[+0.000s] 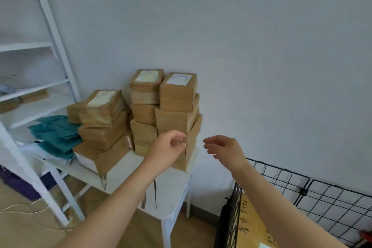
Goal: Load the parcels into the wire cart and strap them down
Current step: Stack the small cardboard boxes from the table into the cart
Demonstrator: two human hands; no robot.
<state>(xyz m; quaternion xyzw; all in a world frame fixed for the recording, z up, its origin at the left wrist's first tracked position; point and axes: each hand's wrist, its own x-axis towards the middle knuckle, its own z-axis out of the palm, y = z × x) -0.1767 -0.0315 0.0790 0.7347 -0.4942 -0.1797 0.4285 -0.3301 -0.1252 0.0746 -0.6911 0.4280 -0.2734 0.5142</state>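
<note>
Brown cardboard parcels stand in several stacks on a small white table (pixel 175 193). The right-hand stack (pixel 177 106) is the nearest, with a white label on its top box. My left hand (pixel 169 149) reaches to the front of that stack, fingers curled and apart, touching or almost touching a lower box. My right hand (pixel 223 148) hovers in the air to the right of the stack, fingers loosely apart, holding nothing. The black wire cart (pixel 302 193) stands at the lower right, against the wall, with a brown sheet bearing handwriting (pixel 249 225) inside it.
A white metal shelf unit (pixel 40 86) fills the left side, with a few parcels on one shelf. Teal fabric (pixel 56 135) lies beside the left stack. Thin cord (pixel 30 207) lies on the wooden floor. A plain wall is behind everything.
</note>
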